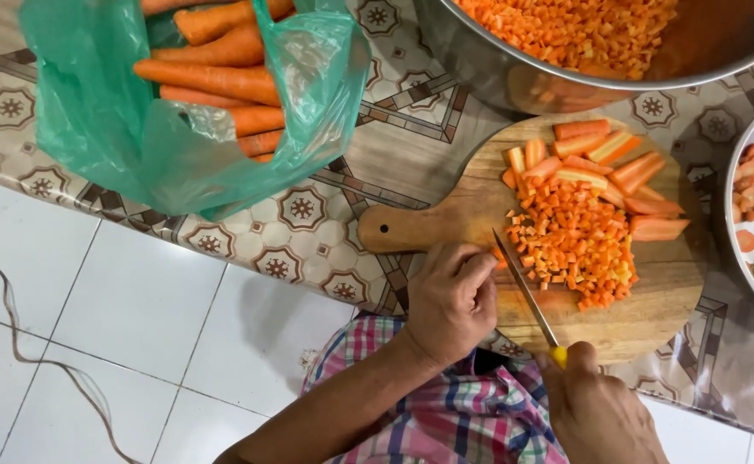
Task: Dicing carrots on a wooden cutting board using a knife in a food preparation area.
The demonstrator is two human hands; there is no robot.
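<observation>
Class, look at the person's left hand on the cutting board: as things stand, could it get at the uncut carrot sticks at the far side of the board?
Probably yes. The left hand rests by the knife; only the low pile of diced carrot lies before the carrot sticks, and nothing stands above it.

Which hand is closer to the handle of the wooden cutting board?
Left. The left hand lies just below the board handle; the right hand grips the knife farther away, beyond the board's lower edge.
</observation>
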